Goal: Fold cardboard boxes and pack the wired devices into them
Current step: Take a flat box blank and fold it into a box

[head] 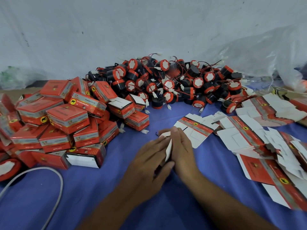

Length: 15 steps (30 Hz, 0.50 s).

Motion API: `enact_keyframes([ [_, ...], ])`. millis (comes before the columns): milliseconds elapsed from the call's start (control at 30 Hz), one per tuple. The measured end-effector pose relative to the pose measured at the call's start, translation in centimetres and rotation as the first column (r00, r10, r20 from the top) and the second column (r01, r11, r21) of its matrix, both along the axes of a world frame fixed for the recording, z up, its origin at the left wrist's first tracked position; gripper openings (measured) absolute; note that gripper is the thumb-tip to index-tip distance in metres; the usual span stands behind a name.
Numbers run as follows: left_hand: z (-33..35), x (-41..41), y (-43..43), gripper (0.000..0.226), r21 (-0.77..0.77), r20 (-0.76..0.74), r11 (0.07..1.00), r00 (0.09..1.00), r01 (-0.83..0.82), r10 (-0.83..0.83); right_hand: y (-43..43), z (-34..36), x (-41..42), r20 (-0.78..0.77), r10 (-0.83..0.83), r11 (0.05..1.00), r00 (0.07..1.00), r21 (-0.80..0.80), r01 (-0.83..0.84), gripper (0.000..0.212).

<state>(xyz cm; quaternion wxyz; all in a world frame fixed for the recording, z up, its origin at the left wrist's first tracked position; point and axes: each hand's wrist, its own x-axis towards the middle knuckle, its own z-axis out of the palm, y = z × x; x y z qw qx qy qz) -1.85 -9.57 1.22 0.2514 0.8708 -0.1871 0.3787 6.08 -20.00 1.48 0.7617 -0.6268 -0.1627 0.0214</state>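
Observation:
Both my hands meet at the middle of the blue cloth around one small cardboard box [168,149], of which only white flaps show. My left hand [149,160] holds it from the left, thumb under its near end. My right hand [181,146] covers its right side, fingers curled over the top flap. Behind them lies a big heap of wired devices [174,82], black and red cylinders with thin wires and white plugs. Flat unfolded box blanks [196,128] are spread to the right.
A pile of folded red boxes [66,118] fills the left side, some with open ends. A grey cable [54,176] loops at the near left. More box blanks [265,165] overlap at the right. A clear plastic bag [265,52] lies against the white wall.

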Motion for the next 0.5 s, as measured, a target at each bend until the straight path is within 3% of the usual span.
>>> enact_keyframes([
  [133,0.2,0.2,0.8,0.044,0.056,-0.03,0.998,1.0,0.005,-0.004,0.3,0.0,0.2,0.016,-0.101,0.982,0.995,-0.158,0.102,0.061],
  [233,1.0,0.0,0.9,0.059,-0.076,-0.236,0.997,0.971,0.021,-0.038,-0.2,0.1,0.4,0.119,-0.141,0.914,0.983,-0.367,0.176,0.074],
  [367,1.3,0.0,1.9,0.062,-0.074,-0.322,0.997,0.947,-0.038,0.012,-0.6,0.4,0.1,-0.032,-0.075,0.967,0.997,-0.247,0.065,0.081],
  [433,1.6,0.0,2.7,0.061,-0.207,-0.421,0.977,0.906,-0.058,-0.036,-0.1,0.5,-0.7,-0.081,0.024,0.989,0.996,-0.144,-0.035,0.079],
  [500,1.6,0.1,3.4,0.062,-0.315,-0.474,0.946,0.876,-0.074,-0.089,0.3,0.7,-1.2,-0.074,0.106,0.982,0.992,-0.147,-0.116,0.062],
])
